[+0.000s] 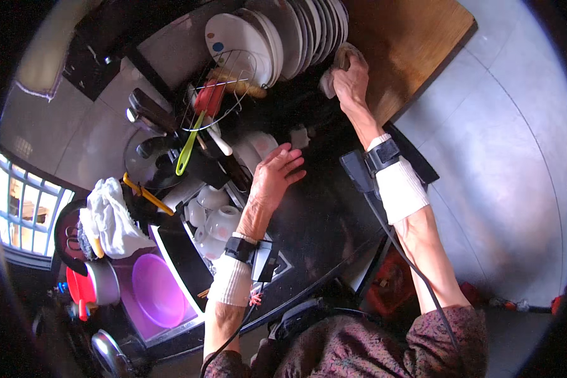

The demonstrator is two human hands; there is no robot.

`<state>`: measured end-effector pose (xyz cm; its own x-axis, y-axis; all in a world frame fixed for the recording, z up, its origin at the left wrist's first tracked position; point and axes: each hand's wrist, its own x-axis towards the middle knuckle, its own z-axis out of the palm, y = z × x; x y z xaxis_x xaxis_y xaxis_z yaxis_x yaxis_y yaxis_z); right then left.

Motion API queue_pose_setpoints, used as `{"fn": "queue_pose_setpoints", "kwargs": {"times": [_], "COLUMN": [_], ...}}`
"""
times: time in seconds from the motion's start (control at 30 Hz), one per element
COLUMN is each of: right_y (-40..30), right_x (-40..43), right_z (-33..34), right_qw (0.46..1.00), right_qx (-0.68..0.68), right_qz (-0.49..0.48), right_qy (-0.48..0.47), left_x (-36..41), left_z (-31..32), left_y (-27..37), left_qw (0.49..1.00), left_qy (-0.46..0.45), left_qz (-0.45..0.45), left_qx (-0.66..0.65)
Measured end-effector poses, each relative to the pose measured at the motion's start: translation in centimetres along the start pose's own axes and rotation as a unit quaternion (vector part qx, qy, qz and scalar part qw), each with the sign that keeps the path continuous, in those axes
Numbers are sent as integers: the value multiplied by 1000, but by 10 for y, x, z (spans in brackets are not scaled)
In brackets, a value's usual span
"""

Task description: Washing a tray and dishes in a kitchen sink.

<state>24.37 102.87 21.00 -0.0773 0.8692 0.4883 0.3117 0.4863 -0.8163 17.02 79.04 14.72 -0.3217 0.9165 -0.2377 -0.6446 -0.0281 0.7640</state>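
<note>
My right hand (352,80) grips a crumpled cloth (328,84) at the far end of the dark countertop (330,208), beside a row of upright plates (288,38) and close to a wooden board or panel (406,42). Nothing is held in my left hand (276,175), which hovers over the counter with its fingers apart. Near its fingertips are some white bowls (255,149) and a small pale piece (300,138) that I cannot identify. Several white bowls (223,223) stand in a rack area to the left of my left wrist.
A wire basket (236,106) has a red-headed brush or spatula with a green handle (186,149) against it. A glass lid (146,156), a white cloth (113,217), a yellow-handled tool (146,193), a purple basin (158,290) in the sink and a red-handled pot (101,283) are at left.
</note>
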Motion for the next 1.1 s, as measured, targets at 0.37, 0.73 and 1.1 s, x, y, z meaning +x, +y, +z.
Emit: {"fn": "queue_pose_setpoints", "kwargs": {"times": [0.37, 0.73, 1.1], "right_y": [-27, -80, -112], "right_x": [-75, -151, -202], "right_z": [35, 67, 95], "right_qw": [983, 957, 898], "right_qx": [175, 226, 364], "right_qz": [53, 172, 245], "right_qy": [0, -55, -41], "left_x": [-34, -98, -149], "left_z": [-23, -83, -100], "left_y": [9, 27, 61], "left_qw": [999, 998, 996], "left_qy": [23, 19, 33], "left_qz": [8, 42, 76], "left_qx": [-30, -43, -41]}}
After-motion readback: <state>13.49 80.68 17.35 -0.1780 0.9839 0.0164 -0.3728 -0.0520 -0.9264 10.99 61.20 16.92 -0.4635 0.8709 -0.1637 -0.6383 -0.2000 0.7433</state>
